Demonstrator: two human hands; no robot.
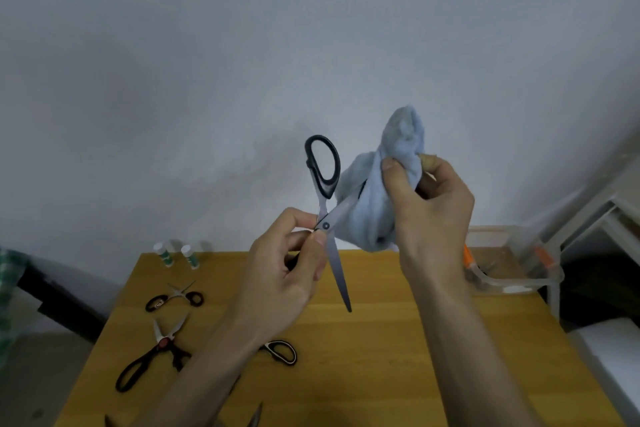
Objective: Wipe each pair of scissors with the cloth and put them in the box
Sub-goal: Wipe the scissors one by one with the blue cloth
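Scissors point(327, 222) look stiff, sharp-tipped — left hand point(291, 263) fingers pinch them at the pivot; right hand point(429, 215) bunches the soft cloth point(377, 191) around one handle.

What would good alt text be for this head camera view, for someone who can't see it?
A left hand pinches open black-handled scissors at the pivot while the right hand wraps a blue cloth around one handle. Below, more scissors lie on a wooden table, with a clear box at its right edge.
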